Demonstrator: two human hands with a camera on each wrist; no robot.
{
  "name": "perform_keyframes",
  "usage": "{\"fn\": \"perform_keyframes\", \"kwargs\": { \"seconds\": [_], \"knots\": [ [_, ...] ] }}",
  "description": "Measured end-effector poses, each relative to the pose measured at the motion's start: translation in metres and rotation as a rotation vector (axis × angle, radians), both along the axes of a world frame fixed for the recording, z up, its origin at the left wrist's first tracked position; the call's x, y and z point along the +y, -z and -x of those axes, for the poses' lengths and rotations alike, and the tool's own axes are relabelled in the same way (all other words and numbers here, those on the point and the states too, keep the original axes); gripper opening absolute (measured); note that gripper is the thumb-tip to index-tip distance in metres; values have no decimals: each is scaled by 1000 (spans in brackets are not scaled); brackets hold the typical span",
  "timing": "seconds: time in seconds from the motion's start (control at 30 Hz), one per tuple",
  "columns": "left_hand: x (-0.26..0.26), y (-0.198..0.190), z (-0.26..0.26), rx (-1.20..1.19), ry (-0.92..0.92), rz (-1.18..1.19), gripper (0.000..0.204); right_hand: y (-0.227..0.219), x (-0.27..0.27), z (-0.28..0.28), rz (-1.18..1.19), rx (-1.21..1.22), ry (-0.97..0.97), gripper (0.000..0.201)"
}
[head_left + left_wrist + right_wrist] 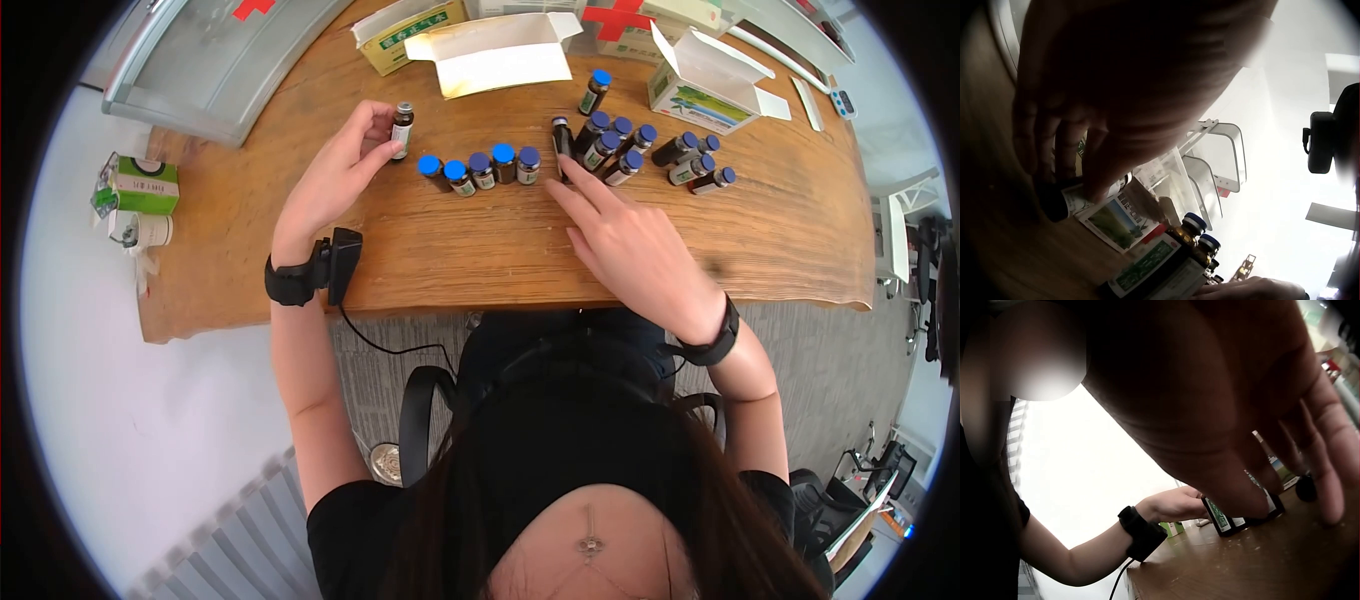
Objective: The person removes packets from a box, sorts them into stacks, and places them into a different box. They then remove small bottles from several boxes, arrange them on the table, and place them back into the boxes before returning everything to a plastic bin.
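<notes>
Upright on the left side of the table, a small dark glass vial [402, 132] with a white label is held between the fingers and thumb of my left hand [335, 175]. Its cap looks dark grey rather than blue. To its right runs a row of several blue-capped vials [484, 172]. My right hand [635, 240] reaches in with fingers extended, palm down, its fingertips right at a tilted dark vial [562, 134]. Beyond those fingers stands a cluster of several more vials [622, 165]. In the left wrist view, the held vial [1075, 199] lies under my fingers and thumb.
Another group of vials [693, 165] stands farther right, with one lone vial [595, 92] behind. Along the back are an opened white carton [490, 60], a yellow-green box [412, 35] and an open box [705, 95]. A clear-fronted cabinet [215, 60] occupies the back left corner.
</notes>
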State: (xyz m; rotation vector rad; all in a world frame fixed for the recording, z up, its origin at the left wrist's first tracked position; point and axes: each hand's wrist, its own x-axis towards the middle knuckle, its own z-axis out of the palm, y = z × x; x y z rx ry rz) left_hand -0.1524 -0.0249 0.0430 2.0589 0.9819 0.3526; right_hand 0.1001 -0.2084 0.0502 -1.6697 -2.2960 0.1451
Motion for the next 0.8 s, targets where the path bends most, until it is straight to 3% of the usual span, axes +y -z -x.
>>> {"fn": "perform_keyframes", "kwargs": {
  "seconds": [0.33, 0.5, 0.8],
  "knots": [
    [-8, -3, -1, -38, 44, 61, 22, -9, -14, -3, 16, 112, 52, 34],
    [-4, -1, -3, -67, 52, 105, 22, 0, 7, 3, -116, -59, 173, 28],
    [-17, -13, -12, -59, 47, 44, 24, 2, 21, 14, -79, -178, 215, 20]
  ]
}}
